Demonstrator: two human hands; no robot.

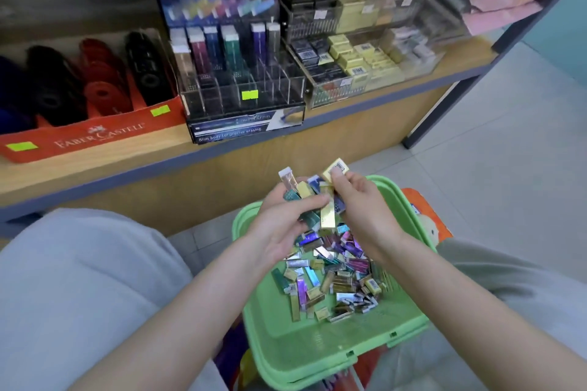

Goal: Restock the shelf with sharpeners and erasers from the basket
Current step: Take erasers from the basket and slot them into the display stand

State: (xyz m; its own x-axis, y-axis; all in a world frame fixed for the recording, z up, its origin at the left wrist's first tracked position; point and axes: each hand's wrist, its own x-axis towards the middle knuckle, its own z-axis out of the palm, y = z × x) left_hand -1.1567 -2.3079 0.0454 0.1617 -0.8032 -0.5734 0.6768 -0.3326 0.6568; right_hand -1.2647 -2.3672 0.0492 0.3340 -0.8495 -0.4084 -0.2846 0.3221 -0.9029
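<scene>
A green plastic basket (320, 355) sits between my knees, with several small erasers (333, 273) in shiny coloured sleeves heaped in its far half. Above that heap my left hand (282, 225) grips a bundle of erasers (313, 200), gold, teal and blue ones sticking out. My right hand (365, 209) pinches a small yellow eraser (336, 169) at the top of the bundle. On the wooden shelf (104, 155) stands a Hi-Polymer display rack (235, 73) with a few slim erasers upright in its back slots.
A red Faber-Castell tray (85, 136) of black and red sharpeners sits at the shelf's left. Clear boxes (359, 51) with black and yellow erasers stand at the right. A dark shelf post (476, 73) slants down to the tiled floor. An orange bag (425, 213) lies behind the basket.
</scene>
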